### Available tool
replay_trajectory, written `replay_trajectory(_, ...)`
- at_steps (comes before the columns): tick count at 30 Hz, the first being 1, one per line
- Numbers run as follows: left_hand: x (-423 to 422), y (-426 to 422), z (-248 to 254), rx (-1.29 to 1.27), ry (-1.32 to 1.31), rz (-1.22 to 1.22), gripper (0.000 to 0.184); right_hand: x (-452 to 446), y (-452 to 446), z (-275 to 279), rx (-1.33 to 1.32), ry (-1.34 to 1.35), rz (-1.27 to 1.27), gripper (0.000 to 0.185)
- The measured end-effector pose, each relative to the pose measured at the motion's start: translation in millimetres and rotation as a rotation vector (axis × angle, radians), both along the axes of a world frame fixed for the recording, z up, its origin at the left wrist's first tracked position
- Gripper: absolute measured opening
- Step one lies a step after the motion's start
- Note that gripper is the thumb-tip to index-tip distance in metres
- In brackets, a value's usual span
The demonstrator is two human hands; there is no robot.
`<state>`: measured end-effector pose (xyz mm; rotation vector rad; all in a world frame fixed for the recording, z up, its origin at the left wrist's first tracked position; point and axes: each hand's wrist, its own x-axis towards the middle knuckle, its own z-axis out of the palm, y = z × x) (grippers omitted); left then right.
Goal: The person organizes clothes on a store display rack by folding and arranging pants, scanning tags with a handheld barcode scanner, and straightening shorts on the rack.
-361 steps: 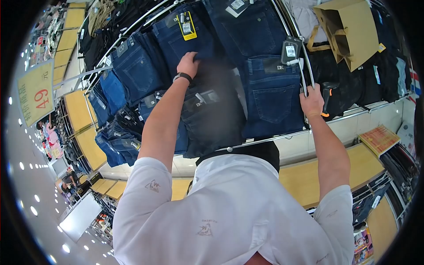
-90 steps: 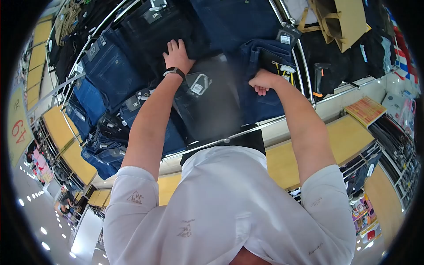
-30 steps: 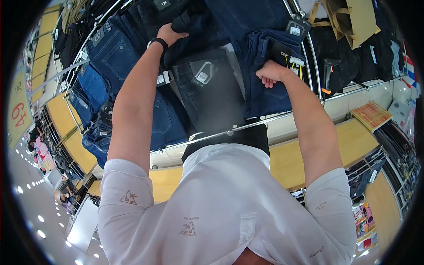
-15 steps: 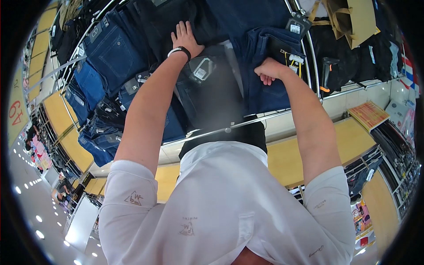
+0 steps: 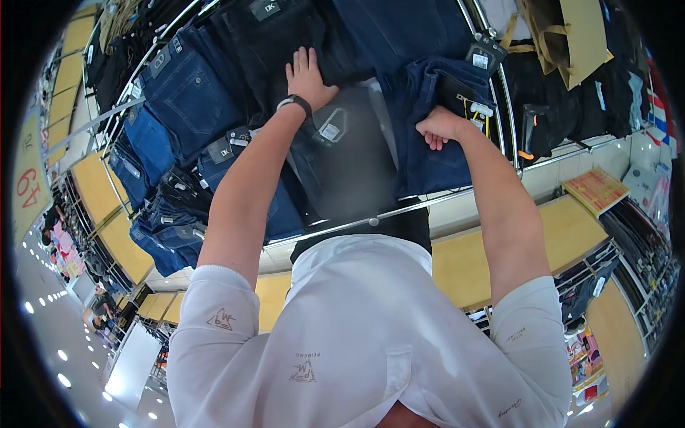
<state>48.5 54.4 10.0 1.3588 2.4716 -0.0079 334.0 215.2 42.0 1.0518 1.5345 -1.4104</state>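
Observation:
Spread fingers of my left hand (image 5: 310, 80) lie flat on dark folded jeans (image 5: 275, 50); a dark band circles that wrist. Just below it, a grey-black pair of jeans (image 5: 357, 153) carries a white tag (image 5: 330, 131), partly smeared by a blurry patch. My right hand (image 5: 441, 128) is closed, its fingers curled at the inner edge of folded blue jeans (image 5: 434, 167). What its fingertips pinch is mostly hidden. Beside that hand are a dark label with yellow cord and a white security tag (image 5: 482, 109).
Chrome rails (image 5: 421, 202) border the display. More blue jeans (image 5: 189, 93) are stacked to the left. A brown paper bag (image 5: 571, 39) stands at upper right, near dark garments (image 5: 571, 107). A yellow-orange sign (image 5: 596, 188) lies at right. Wooden boards (image 5: 492, 250) run below the rack.
The view has shifted slightly, so the jeans and both hands appear lower. Each hand keeps about the same place on the jeans, left flat and right closed.

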Motion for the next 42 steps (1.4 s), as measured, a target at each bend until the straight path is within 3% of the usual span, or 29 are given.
replay_trajectory(2,-8.5,-9.4,-3.4,0.310,-0.273,-0.009,0.087,0.4,-0.1,-3.0,0.001,-0.007,0.004,0.021)
replay_trajectory(3,-12.6,-8.6,-6.4,0.312,-0.270,-0.011,0.087,0.6,0.5,-4.4,-0.005,-0.017,0.003,0.021)
replay_trajectory(5,-17.4,-6.0,-7.1,0.466,-0.502,-0.024,0.081,0.5,-0.2,-3.9,-0.012,-0.028,0.003,0.022)
replay_trajectory(14,12.6,42.6,-12.0,0.134,-0.004,-0.048,0.084,-1.7,0.5,-2.7,-0.021,-0.051,-0.013,0.023)
replay_trajectory(23,4.8,59.0,-6.8,0.011,0.009,-0.021,0.089,-4.7,0.7,-4.2,-0.021,-0.039,-0.028,0.021)
replay_trajectory(25,-4.7,51.5,-5.8,0.107,0.031,-0.034,0.083,-5.1,0.7,-0.5,-0.012,-0.056,-0.031,0.021)
replay_trajectory(27,-26.7,38.6,-10.1,0.382,-0.185,-0.101,0.070,-5.1,3.2,0.1,-0.010,-0.059,-0.022,0.022)
replay_trajectory(28,-34.2,36.1,-1.3,0.473,-0.299,0.010,0.060,-4.6,1.5,-0.5,-0.011,-0.060,-0.009,0.022)
replay_trajectory(29,-44.6,36.9,0.8,0.617,-0.198,-0.009,0.054,-4.2,-0.4,-0.9,-0.014,-0.059,-0.008,0.022)
replay_trajectory(31,-58.5,43.9,10.8,0.648,-0.020,0.060,0.052,-5.1,1.0,-0.4,-0.017,-0.051,-0.024,0.022)
replay_trajectory(32,-66.7,49.8,4.0,0.650,0.020,0.043,0.060,-5.3,2.2,-0.7,-0.013,-0.050,-0.023,0.022)
replay_trajectory(33,-66.7,53.5,2.2,0.651,0.018,0.046,0.060,-4.9,1.6,-1.5,-0.015,-0.056,-0.024,0.022)
replay_trajectory(35,-65.7,56.1,-8.0,0.301,0.227,-0.065,0.069,-6.2,-0.3,0.1,-0.020,-0.065,-0.019,0.022)
replay_trajectory(36,-66.9,58.1,-17.8,0.136,0.194,-0.055,0.076,-6.8,-0.4,0.5,-0.010,-0.072,-0.020,0.023)
replay_trajectory(42,-58.4,66.3,-28.7,0.063,0.230,-0.011,0.079,-3.1,1.5,-1.0,-0.031,-0.036,-0.019,0.022)
